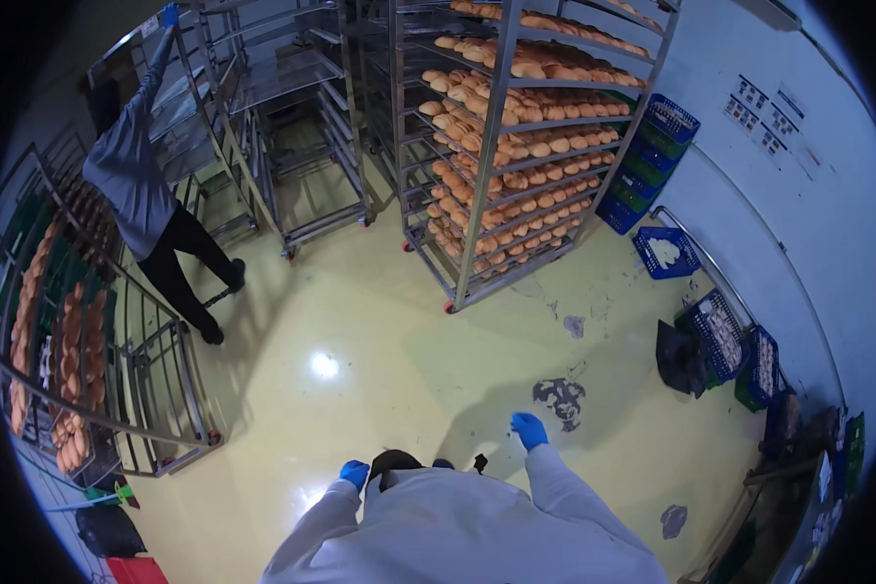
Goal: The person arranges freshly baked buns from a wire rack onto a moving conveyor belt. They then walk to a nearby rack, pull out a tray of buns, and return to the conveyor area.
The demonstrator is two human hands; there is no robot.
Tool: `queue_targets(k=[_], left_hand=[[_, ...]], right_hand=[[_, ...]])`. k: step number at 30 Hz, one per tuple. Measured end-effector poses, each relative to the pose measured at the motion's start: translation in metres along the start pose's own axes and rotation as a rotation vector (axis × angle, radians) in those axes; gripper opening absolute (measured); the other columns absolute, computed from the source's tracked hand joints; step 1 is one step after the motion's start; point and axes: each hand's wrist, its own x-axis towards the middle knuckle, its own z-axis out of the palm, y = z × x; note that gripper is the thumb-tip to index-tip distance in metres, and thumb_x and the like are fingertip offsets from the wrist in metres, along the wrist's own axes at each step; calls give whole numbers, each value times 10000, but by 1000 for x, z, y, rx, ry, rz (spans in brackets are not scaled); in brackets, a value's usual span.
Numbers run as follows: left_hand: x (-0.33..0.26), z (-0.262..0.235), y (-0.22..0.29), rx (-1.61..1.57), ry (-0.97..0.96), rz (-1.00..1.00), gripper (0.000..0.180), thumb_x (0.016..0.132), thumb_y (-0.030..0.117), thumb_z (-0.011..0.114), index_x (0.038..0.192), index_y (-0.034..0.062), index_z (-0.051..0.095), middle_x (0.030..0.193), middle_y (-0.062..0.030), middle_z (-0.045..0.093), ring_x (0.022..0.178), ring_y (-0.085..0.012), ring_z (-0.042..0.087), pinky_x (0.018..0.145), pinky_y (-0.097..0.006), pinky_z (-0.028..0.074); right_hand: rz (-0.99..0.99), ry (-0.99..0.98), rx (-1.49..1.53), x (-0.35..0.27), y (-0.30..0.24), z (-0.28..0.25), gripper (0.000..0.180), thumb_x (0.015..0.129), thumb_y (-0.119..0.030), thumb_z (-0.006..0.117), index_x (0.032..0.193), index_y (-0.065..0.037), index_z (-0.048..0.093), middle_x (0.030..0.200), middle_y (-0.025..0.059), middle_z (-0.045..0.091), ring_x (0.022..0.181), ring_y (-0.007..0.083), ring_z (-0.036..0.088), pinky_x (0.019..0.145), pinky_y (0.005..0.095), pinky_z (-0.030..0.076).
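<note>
My left hand (354,474), in a blue glove, hangs low by my side with its fingers curled in and nothing visible in them. On the other side my gloved right hand (529,430) is held out over the floor, its fingers loosely closed around no visible thing. Neither hand touches anything I can see. Ahead stands a tall metal rack (487,165), the nearest large thing in front, its many levels filled with golden bread rolls (535,151). Light grey sleeves cover both my arms.
A co-worker (141,185) at the left reaches up to an unloaded rack (282,83). Another rack (136,428) at the left carries long breads (73,350). Along the right wall are stacked crates (642,165), blue baskets (667,253) and a metal rail (711,258). The yellowish floor (389,341) has worn patches.
</note>
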Motion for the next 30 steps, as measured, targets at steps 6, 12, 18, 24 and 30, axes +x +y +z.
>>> queue_targets(k=[6, 12, 18, 24, 30], left_hand=[[203, -89, 16, 241, -99, 39, 326, 975, 311, 557, 977, 68, 774, 1000, -168, 761, 939, -351, 723, 840, -483, 551], [454, -216, 78, 549, -22, 515, 356, 989, 326, 529, 1056, 75, 773, 1077, -181, 756, 1004, -407, 711, 930, -517, 548], [717, -417, 202, 446, 259, 691, 253, 966, 226, 568, 995, 67, 763, 996, -191, 749, 918, -392, 714, 852, -503, 551], [899, -677, 427, -942, 460, 615, 524, 993, 299, 717, 1367, -33, 560, 1298, -164, 650, 1148, -260, 586, 1032, -404, 463], [965, -881, 577, -1328, 535, 782, 689, 1071, 547, 452, 1436, -29, 551, 1393, -143, 609, 1228, -259, 567, 1103, -388, 415]], right_hand=[[-49, -97, 257, 84, -187, 91, 369, 1018, -323, 651, 1294, -80, 671, 1156, 67, 748, 1049, 188, 707, 920, 319, 506], [224, 189, 154, 159, -106, 107, 361, 1004, -309, 626, 1263, -62, 674, 1060, 86, 752, 862, 190, 727, 703, 319, 533], [661, 761, 549, 134, -50, 115, 285, 977, -230, 591, 1195, -56, 651, 836, 123, 702, 627, 251, 666, 473, 359, 453], [612, 828, 573, 163, -149, 212, 280, 970, -246, 623, 1192, -78, 651, 858, 112, 709, 628, 196, 670, 475, 310, 432], [403, 839, 536, 177, -201, 278, 309, 991, -296, 628, 1218, -90, 665, 1023, 134, 757, 798, 220, 740, 593, 317, 530]])
